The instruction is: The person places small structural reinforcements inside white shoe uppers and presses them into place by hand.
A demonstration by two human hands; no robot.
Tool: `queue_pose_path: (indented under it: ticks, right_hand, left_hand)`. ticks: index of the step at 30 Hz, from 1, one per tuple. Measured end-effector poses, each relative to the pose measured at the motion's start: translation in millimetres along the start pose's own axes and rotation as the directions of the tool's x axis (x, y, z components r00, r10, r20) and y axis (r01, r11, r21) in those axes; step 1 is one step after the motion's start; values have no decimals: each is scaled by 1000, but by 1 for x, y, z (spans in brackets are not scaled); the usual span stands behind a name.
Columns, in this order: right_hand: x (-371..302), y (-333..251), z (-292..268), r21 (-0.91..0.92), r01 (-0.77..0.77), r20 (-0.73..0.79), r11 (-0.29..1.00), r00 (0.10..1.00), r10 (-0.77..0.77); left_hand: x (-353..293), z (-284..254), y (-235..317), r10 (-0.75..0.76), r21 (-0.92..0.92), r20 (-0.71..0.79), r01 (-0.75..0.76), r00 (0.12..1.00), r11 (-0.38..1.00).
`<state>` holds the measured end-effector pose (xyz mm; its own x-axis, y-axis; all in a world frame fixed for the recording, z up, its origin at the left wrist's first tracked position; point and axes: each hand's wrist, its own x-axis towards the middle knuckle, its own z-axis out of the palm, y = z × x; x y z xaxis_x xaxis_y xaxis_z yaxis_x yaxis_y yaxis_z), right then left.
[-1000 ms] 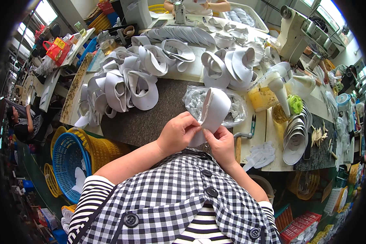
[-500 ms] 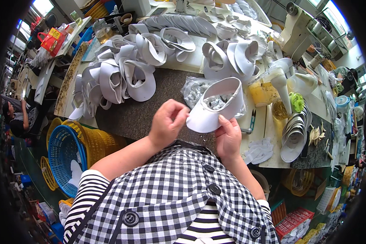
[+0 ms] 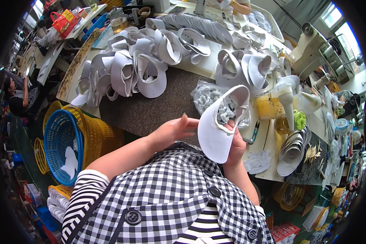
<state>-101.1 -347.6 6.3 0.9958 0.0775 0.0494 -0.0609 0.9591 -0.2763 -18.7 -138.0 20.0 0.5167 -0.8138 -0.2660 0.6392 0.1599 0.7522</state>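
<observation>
My right hand [image 3: 234,143] grips a white curved shoe upper piece [image 3: 216,130], holding it upright just above the front edge of the dark work mat [image 3: 150,112]. My left hand [image 3: 171,131] sits beside its left edge with the fingers spread, touching or nearly touching the piece. Behind the piece lies a clear plastic bag of small silvery parts [image 3: 209,97].
A big heap of white uppers [image 3: 126,69] covers the left and back of the table, with more uppers [image 3: 242,67] at the right. Glue bottles [image 3: 280,97] and a stack of white pieces [image 3: 293,151] stand right. Blue and yellow baskets [image 3: 65,142] sit left. Another person [image 3: 20,97] works far left.
The white upper has turned from lying across both hands to standing upright in my right hand. My left hand has let go of its edge and opened.
</observation>
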Motion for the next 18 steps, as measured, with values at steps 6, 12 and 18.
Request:
queue_pose_path:
  ticks: [6,12,18]
  right_hand:
    - [-8,6,-4,-315,-70,-421,947,904,-73]
    - [-15,0,-11,-559,-27,-442,828,855,-270]
    - [-4,-7,-12,-659,-160,-569,735,745,-348]
  left_hand:
    - [19,39,7,188,-190,-72,-198,980,962]
    - [32,26,-7,182,100,-257,-161,949,982]
    - [31,30,0,173,-31,-254,-187,951,982]
